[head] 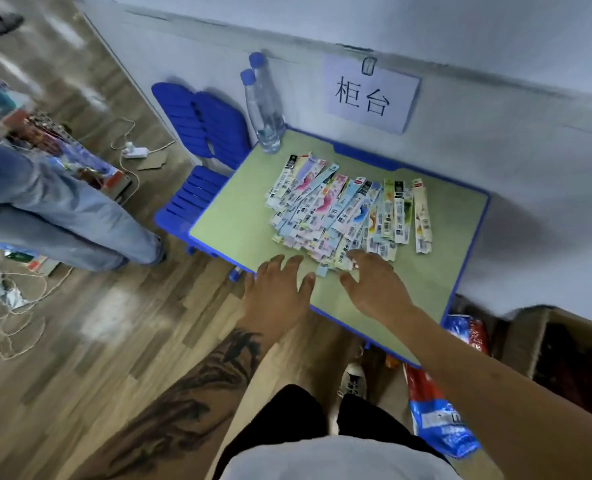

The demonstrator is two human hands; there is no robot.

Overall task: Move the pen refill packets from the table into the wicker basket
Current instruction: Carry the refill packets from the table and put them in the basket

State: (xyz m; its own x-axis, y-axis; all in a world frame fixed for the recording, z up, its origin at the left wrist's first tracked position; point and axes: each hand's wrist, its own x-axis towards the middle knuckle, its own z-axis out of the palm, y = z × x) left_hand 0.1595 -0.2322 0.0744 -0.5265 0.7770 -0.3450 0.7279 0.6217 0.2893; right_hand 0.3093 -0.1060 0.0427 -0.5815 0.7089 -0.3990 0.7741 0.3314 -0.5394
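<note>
Several long, colourful pen refill packets (348, 209) lie fanned in a heap on a small green table with a blue rim (239, 202). My left hand (277, 292) is over the table's near edge, fingers spread and straight, just short of the heap. My right hand (374, 282) reaches to the heap's near end, and its fingertips touch the lowest packets. Neither hand holds anything that I can see. No wicker basket is in view.
Two clear water bottles with blue caps (265, 109) stand at the table's far left corner by the wall. A blue slatted chair (201, 157) sits left of the table. A person in jeans (62, 216) stands on the wood floor at left. Bags and a cardboard box (544, 341) crowd the right.
</note>
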